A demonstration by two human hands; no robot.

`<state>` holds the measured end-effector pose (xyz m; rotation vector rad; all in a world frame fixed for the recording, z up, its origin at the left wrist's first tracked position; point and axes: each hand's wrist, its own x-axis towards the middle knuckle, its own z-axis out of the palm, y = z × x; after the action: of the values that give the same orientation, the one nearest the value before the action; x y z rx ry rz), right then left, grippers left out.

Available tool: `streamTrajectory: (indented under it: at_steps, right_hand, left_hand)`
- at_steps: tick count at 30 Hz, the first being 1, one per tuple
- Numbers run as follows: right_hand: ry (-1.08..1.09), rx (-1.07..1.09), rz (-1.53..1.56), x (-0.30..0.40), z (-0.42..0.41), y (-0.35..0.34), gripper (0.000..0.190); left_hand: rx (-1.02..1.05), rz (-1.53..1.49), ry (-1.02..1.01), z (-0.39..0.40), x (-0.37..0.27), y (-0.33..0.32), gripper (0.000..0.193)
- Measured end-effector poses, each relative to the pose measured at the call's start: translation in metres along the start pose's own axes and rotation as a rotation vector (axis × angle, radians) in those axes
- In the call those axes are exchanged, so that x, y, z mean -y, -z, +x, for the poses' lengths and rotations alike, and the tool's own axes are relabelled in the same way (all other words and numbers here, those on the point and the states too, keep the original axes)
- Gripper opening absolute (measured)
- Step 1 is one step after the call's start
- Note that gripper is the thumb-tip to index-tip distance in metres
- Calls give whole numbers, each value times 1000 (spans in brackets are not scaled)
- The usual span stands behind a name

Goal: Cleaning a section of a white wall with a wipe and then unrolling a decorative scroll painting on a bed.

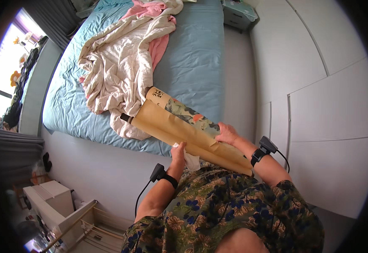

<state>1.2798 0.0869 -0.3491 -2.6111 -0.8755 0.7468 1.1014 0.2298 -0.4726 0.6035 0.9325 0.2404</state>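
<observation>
A partly rolled hanging scroll (pixel 171 121) lies aslant before me, over the foot of the bed and close to my body. Its tan backing faces up between two rolls, and the dark end of a rod shows at the near roll's left tip. The far roll (pixel 192 114) bears a painted scene with a red sun and some writing. My right hand (pixel 227 134) grips this painted roll near its right end. My left hand (pixel 178 155) holds the near roll around its middle, with a crumpled white tissue (pixel 192 160) hanging from the same hand.
A bed (pixel 193 63) with a blue sheet stands ahead, bearing a rumpled cream quilt (pixel 117 60) and a pink cloth (pixel 159 49). White cabinets (pixel 329 107) line the right side. A wooden rack (pixel 103 226) and beige boxes (pixel 56 193) stand at lower left. A nightstand (pixel 239 15) is at the far right.
</observation>
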Motion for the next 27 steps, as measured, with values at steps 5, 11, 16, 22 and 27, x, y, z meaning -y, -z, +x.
streamTrajectory:
  at_steps: [5,11,16,22,27]
  right_hand:
    - [27,103,-40,12,30,11,42]
    - [175,130,-28,20,79,20,44]
    - [324,133,-18,46,137,43,45]
    - [673,-61,106,113,189,94,45]
    - [859,-128,302,179,205,133,44]
  left_hand:
    - [-69,-64,-46,1,-17,-4,28]
    - [-163,-95,-138,9,-42,-13,28]
    - [-166,-93,-415,17,-96,-32,26]
    - [-311,-4,-697,-13,-209,-75,24]
    - [-346,126,-1029,-34,-281,-83,19]
